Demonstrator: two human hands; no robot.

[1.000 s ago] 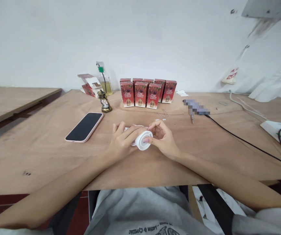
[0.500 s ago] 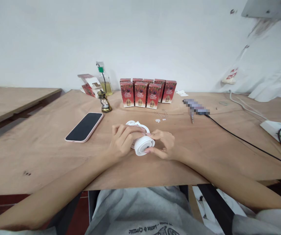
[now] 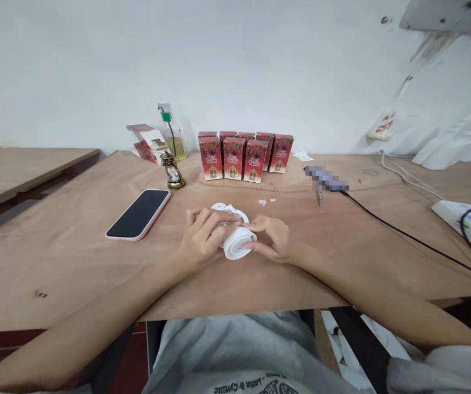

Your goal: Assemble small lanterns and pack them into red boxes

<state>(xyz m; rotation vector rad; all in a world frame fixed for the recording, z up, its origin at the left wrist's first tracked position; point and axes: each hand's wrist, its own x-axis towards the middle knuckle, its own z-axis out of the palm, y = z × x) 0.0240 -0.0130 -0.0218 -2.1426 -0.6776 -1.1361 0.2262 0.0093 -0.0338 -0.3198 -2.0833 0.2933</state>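
Observation:
A small white lantern (image 3: 237, 243) lies tipped over above the table, its round base facing me and its white looped handle pointing away. My left hand (image 3: 203, 236) wraps round its body from the left, fingers closed over the top. From the right, my right hand (image 3: 272, 238) pinches the base, with the thumb on the underside and the index finger at the rim. The fingers hide most of the lantern's middle. Beyond my left hand stands a bronze-coloured lantern (image 3: 173, 172) of similar shape.
A phone (image 3: 139, 214) lies left of my hands. Several red printed boxes (image 3: 233, 158) stand at the back, beside an opened box (image 3: 151, 145) and a pump bottle (image 3: 174, 139). White scraps (image 3: 262, 202), a screwdriver-like tool (image 3: 319, 196), a blurred device (image 3: 326, 178) and a black cable (image 3: 399, 230) lie rightward.
My right thumb has shifted slightly on the lantern's base, and a dark spot there no longer shows. Both hands keep their hold. The whole view has moved a little.

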